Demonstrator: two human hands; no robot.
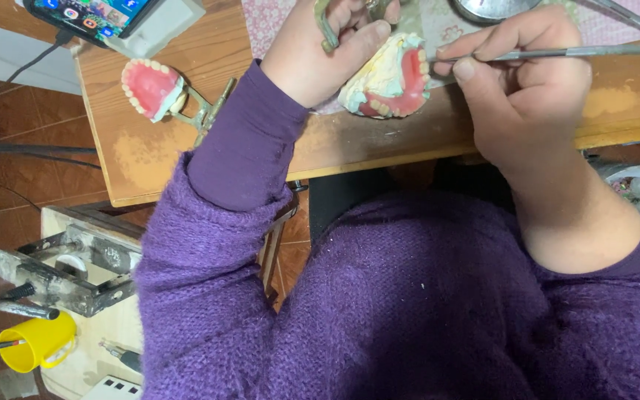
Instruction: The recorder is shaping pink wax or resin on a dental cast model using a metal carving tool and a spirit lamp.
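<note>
Over the wooden bench (379, 144), denture model (387, 78) clamped in left hand (327, 52) fingers, right hand (520, 81) fingers pinched on metal carver (557, 52).

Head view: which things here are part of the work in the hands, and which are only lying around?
In use:
- left hand holding the denture model
- right hand holding the thin metal tool at its teeth

Lying about:
- second denture model on the wooden table
- phone
- yellow cup
- metal frame

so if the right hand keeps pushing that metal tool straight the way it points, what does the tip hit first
Likely the pink gum of the denture model held by the left hand; the right hand's metal tool tip sits right by the teeth.
</note>
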